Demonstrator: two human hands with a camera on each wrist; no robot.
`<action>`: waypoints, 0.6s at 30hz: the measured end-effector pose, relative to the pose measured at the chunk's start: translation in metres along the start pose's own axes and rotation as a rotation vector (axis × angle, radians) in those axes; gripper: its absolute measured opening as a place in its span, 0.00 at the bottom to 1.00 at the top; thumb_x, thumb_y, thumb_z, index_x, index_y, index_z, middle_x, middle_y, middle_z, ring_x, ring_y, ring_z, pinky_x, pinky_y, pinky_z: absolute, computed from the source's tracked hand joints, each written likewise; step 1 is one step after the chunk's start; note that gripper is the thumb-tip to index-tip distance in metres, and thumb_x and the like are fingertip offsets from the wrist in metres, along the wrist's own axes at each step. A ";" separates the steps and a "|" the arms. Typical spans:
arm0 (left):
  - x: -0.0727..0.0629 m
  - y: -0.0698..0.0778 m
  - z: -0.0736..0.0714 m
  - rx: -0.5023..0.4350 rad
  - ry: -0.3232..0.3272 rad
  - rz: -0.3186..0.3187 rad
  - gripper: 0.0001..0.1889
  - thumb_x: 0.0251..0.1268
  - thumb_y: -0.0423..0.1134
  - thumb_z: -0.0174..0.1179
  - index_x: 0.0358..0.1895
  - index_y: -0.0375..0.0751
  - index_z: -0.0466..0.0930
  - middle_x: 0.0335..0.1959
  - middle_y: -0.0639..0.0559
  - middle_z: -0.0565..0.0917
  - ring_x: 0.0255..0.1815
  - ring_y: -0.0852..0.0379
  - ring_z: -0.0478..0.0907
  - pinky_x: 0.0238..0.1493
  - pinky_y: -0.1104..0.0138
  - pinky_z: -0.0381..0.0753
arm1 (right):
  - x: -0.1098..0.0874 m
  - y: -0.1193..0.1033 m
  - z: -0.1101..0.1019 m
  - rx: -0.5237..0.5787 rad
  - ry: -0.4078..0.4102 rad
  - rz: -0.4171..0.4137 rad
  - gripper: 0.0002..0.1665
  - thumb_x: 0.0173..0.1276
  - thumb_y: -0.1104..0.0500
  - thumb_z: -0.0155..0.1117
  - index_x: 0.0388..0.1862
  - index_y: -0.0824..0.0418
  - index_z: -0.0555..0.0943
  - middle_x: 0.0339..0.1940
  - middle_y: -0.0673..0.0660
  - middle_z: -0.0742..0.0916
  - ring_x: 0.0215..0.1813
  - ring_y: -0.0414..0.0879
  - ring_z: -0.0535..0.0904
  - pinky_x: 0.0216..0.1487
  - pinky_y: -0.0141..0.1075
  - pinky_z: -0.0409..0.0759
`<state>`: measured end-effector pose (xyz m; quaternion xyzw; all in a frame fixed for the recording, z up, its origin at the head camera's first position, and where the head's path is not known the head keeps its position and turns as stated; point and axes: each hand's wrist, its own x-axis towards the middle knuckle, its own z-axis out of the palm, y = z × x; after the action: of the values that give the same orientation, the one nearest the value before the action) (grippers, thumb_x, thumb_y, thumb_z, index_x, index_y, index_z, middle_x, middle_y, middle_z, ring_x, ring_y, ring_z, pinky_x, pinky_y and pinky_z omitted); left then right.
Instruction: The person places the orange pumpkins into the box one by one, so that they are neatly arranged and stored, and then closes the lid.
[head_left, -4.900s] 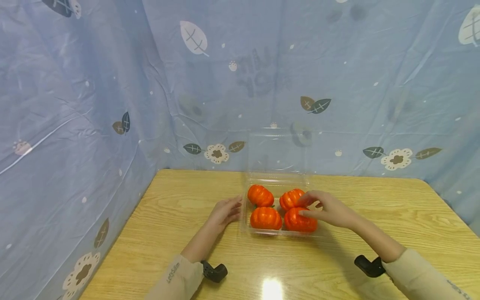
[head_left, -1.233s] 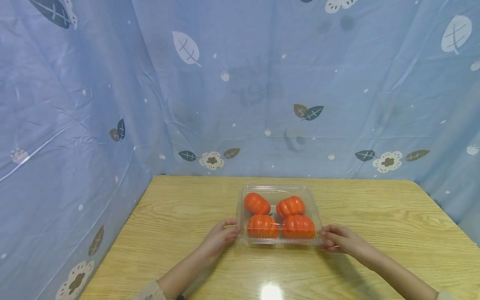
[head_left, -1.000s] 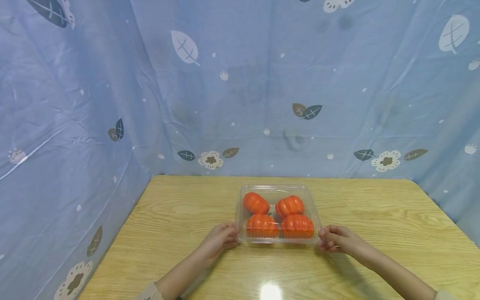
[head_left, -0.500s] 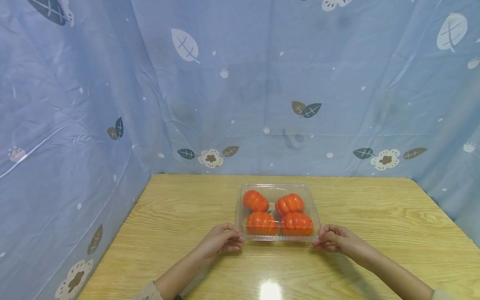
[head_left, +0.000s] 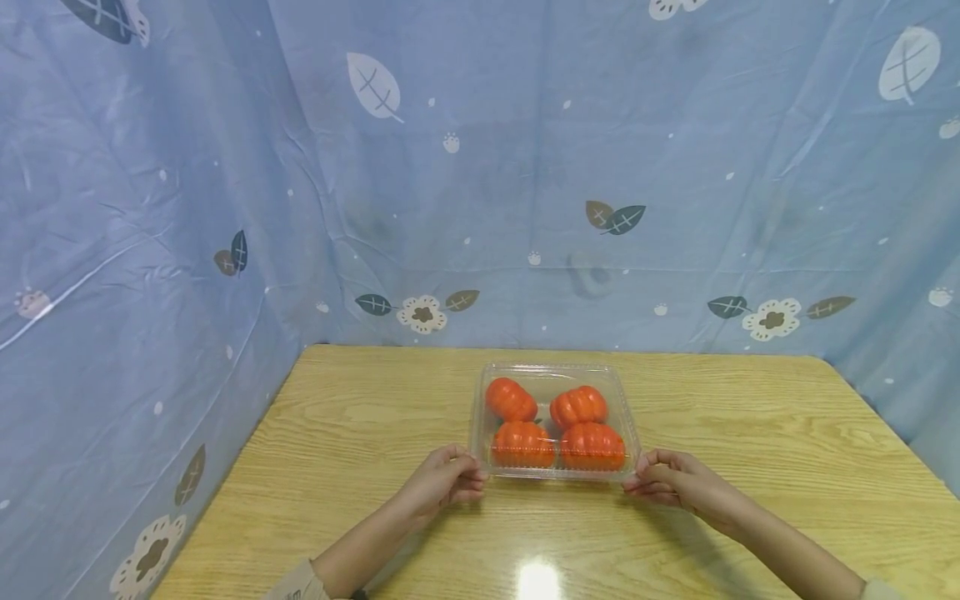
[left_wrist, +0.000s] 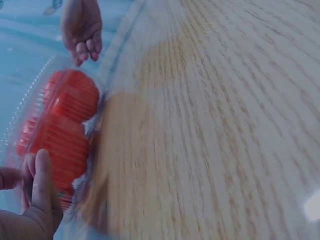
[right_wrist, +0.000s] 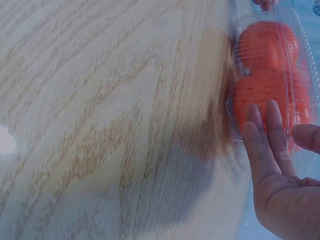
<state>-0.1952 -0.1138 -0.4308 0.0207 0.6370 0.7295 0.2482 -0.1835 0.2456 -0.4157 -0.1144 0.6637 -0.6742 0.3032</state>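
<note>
A clear plastic clamshell box (head_left: 555, 475) sits on the table with its lid down. Several orange, ribbed small pumpkins (head_left: 592, 447) lie inside in two rows, visible through the lid. My left hand (head_left: 438, 483) pinches the box's front left corner; the left wrist view shows its thumb and fingers (left_wrist: 42, 185) on either side of the rim. At the front right corner, my right hand (head_left: 678, 483) pinches the rim, its thumb (right_wrist: 306, 136) above and its longer fingers against the front wall. Whether the lid's edge is fully snapped down I cannot tell.
The pale wooden table (head_left: 360, 400) extends around the box on all sides. Behind and to the left hangs a blue curtain (head_left: 480, 183) with leaf and flower prints. A bright light reflection lies on the tabletop near the front.
Earlier the lid stood upright and my right hand was over the pumpkins; now the lid is down. Over the last second both hands have shifted slightly inward at the front corners.
</note>
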 end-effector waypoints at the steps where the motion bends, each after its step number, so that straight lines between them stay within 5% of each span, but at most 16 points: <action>1: 0.000 0.000 0.000 -0.003 -0.004 -0.001 0.03 0.67 0.31 0.46 0.38 0.33 0.67 0.28 0.50 0.78 0.28 0.62 0.78 0.37 0.71 0.82 | 0.000 0.000 0.001 0.004 0.005 0.001 0.08 0.73 0.61 0.45 0.40 0.66 0.69 0.41 0.55 0.84 0.46 0.44 0.81 0.49 0.35 0.79; 18: -0.001 -0.003 0.002 -0.019 0.000 0.013 0.07 0.67 0.30 0.45 0.42 0.26 0.65 0.28 0.50 0.77 0.28 0.62 0.78 0.38 0.70 0.82 | 0.002 0.000 0.005 -0.077 0.119 0.026 0.08 0.70 0.62 0.47 0.39 0.68 0.70 0.36 0.53 0.83 0.42 0.43 0.82 0.48 0.35 0.79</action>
<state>-0.1930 -0.1123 -0.4330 0.0226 0.6299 0.7372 0.2435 -0.1824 0.2401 -0.4156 -0.0769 0.7074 -0.6497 0.2675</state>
